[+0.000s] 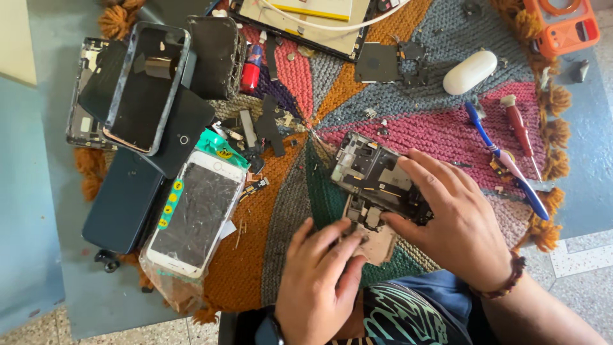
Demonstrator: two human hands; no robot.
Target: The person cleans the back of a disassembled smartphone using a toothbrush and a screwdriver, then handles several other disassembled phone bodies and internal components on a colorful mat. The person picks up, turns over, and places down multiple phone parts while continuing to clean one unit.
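My right hand (450,214) grips an opened phone frame (373,172), dark with metal parts showing, tilted above a round knitted mat (287,191). My left hand (319,275) sits just below it, fingers curled onto a small beige board piece (378,243) that hangs under the frame. A beaded bracelet (504,284) circles my right wrist. What my left fingertips pinch is hidden.
A white phone with a cracked screen in a plastic bag (198,217), a stack of dark phones and cases (143,89), a white oval case (469,71), a blue tool (504,160), a red screwdriver (520,131), an orange case (565,25) and loose small parts (262,128) lie around.
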